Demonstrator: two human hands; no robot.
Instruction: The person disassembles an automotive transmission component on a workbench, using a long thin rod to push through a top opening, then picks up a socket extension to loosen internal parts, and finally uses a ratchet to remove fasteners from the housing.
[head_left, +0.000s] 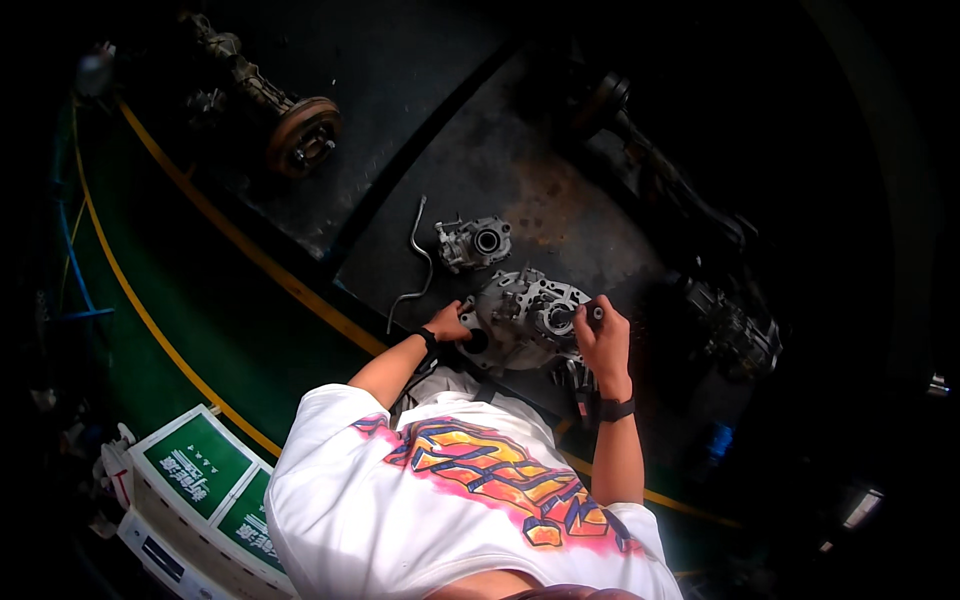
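Note:
A grey metal gearbox housing (500, 335) lies on the dark work surface in front of me, its round bearing opening on the right side. My left hand (447, 322) grips the housing's left edge, beside a dark round hole. Over the bearing opening, my right hand (604, 345) is closed around a short dark cylindrical tool (598, 313). The tool's round end shows past my fingers, while its other end points left into the opening; its exact kind is hard to make out. Just beyond the housing sits a smaller gear casing (475, 243) with a dark ring in it.
A bent metal rod (428, 262) lies left of the casing. Axles with a rusty brake drum (305, 138) stand far left, and another dark axle assembly (670, 180) runs along the right. Yellow floor lines (250, 250) cross the green floor. A white cart with green panels (200, 460) stands lower left.

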